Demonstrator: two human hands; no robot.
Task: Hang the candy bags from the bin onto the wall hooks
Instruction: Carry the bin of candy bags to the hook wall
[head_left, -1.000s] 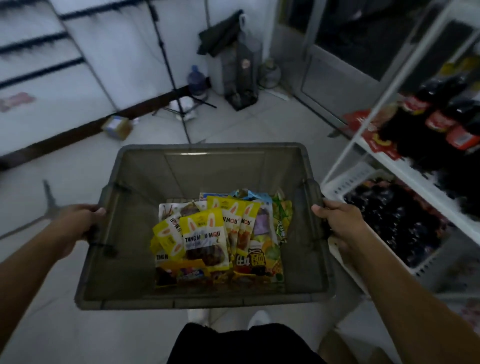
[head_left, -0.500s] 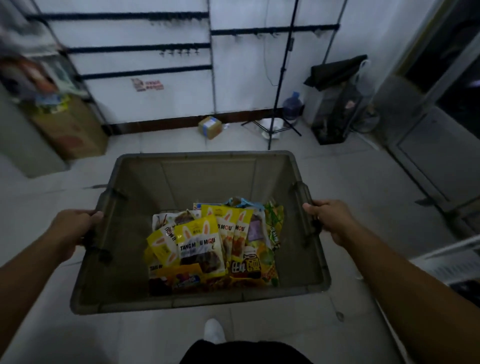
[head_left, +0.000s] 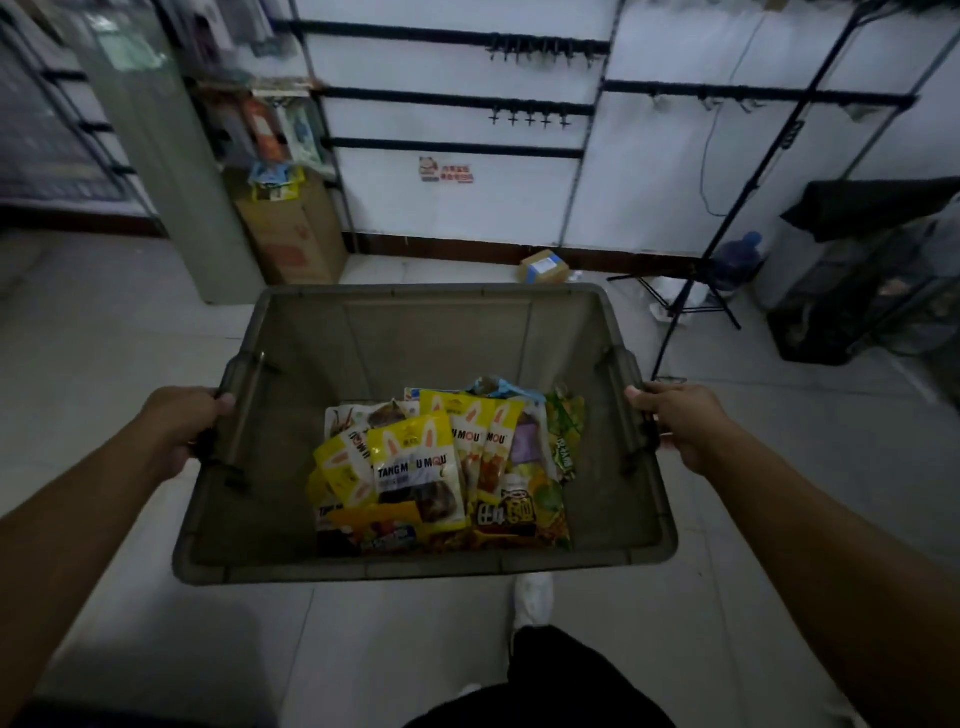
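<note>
Grip, left: left hand (head_left: 176, 431) at mid-left of the frame, fingers curled round the left rim of the bin (head_left: 441, 338), thumb lying on top.
Bin: grey plastic tub in the centre of the frame, held off the floor between both hands and roughly level; its walls look stiff and the rim gives a firm hold.
Bags (head_left: 415, 467): a heap of candy packs on the bin floor, bunched toward the near right; the left part of the floor is bare. Yellow packs lie on top, with others half hidden beneath.
Feel of bags: judged light, soft and crinkly. The glossy film is likely to be slippery, pack on pack, and the contents probably shift inside. A pinch should do no harm, but a yanked header might tear.
Where to hold: the flat header strip at a pack's top edge, beside the hang hole. The holes are too small to make out. Pinching one pack between thumb and finger should let its neighbours slide off.
Hooks (head_left: 530, 120): short pegs on dark rails, upper centre of the frame, on the white wall and well apart from the bin. The pegs look bare.
Grip, right: right hand (head_left: 680, 426) at mid-right, fingers clenched round the right rim, thumb on top.
Load: probably light, but tilting the bin would send the packs sliding.
Need: no hand is free to pick a pack while both carry the bin.
</note>
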